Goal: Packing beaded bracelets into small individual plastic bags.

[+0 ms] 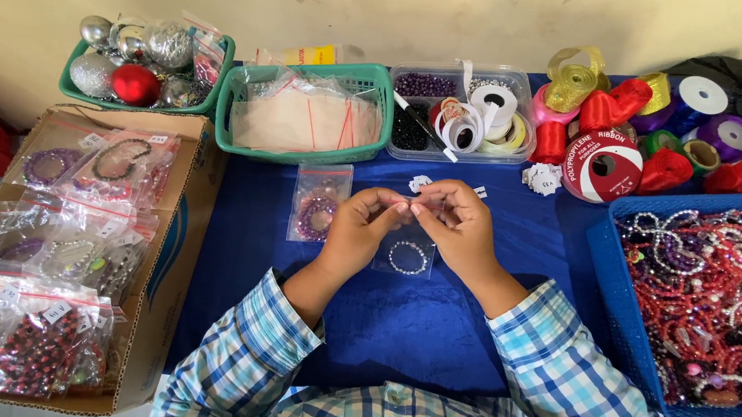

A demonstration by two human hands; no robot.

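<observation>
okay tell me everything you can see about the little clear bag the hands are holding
The small clear plastic bag looks thin, glossy and see-through, and holds one bracelet of pale, silvery beads lying as a ring. Both hands pinch its top edge, left hand and right hand meeting fingertip to fingertip. It hangs or rests over the blue tablecloth; which, I cannot tell.
</observation>
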